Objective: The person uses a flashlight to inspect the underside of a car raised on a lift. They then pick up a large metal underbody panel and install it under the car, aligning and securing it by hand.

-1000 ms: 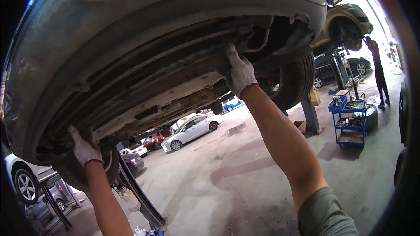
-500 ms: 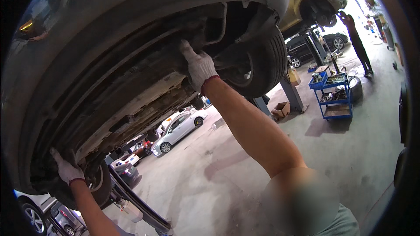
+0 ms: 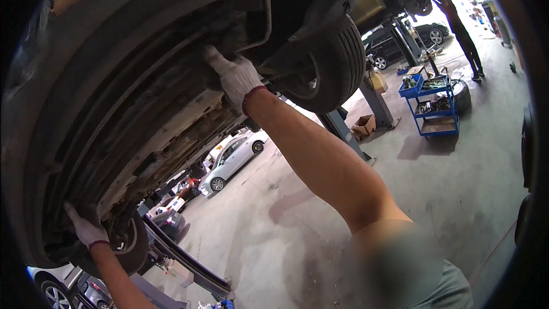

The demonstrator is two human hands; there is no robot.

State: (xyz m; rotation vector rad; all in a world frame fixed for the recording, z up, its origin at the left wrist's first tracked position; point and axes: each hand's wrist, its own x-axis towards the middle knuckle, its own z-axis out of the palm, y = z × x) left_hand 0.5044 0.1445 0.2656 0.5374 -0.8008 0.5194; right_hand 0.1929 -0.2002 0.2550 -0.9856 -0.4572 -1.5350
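L hand (image 3: 88, 230) & R hand (image 3: 235, 79) up at car underbody (image 3: 131, 120), fingers partly hidden, can't tell if gripping.

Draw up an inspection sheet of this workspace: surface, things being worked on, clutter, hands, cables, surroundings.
Surface: grey floor with darker patches.
Things worked on: raised car overhead, its dark underside exposed and a tyre fitted at the right.
Clutter: blue tool cart holding tools, an open cardboard box and a loose wheel behind the cart.
Hands: left hand and right hand, both gloved, raised against the underside; how firmly they grip cannot be told.
Cables: a thin reddish line on the floor at the right; cannot tell whether it is a cable.
Surroundings: silver car, raised gold car, and a person beside it.
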